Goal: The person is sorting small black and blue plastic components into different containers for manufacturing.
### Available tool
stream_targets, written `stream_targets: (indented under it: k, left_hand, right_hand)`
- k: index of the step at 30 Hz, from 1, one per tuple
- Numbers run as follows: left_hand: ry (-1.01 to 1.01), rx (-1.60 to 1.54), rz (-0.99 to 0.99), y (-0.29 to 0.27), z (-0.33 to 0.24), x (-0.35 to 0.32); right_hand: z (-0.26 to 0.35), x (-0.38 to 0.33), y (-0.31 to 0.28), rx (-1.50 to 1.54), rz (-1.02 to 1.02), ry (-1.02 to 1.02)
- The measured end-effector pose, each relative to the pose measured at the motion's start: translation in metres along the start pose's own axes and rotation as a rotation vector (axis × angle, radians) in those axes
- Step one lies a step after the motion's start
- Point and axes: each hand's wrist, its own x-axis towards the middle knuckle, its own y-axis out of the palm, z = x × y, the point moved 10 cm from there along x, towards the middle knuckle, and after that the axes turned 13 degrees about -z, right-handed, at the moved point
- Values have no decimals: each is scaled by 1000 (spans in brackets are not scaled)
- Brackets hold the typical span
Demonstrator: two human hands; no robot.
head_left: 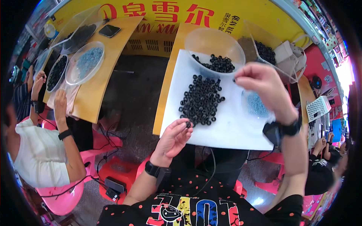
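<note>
My left hand [173, 141] is closed in a pinch on a small black ring-like piece [188, 124], at the near edge of a loose pile of black pieces [201, 98]. The pile lies on a white board [230, 130]. My right hand [264, 84], slightly blurred, is held above the board with fingers pinched together. A dark speck shows at its fingertips, too small to name. Beyond the pile, a clear round tub [192, 39] has more black pieces [220, 64] in it. Beneath my right hand, partly hidden, are small clear bluish pieces [257, 104].
Right of the tub stands a clear bin [252, 32] with black pieces, next to a pale bag [288, 56]. On the left table [113, 56], a clear basin [83, 81] holds bluish pieces near a phone [109, 31]. A seated co-worker [45, 158] works there.
</note>
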Motion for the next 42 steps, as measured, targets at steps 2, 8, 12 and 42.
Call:
stream_targets:
  k: [2,8,12,42]
  left_hand:
    - [-41,56,21,12,15,-7]
    - [-174,139,9,25,60,-27]
    - [-168,172,-54,26,76,-36]
    - [-50,421,77,27,89,-36]
  right_hand:
    - [-20,-60,3,185,-138,74]
    - [-86,-160,56,539,-344,126]
    - [-104,-187,63,526,-442,163]
    - [-93,-217,62,98,-640,-149]
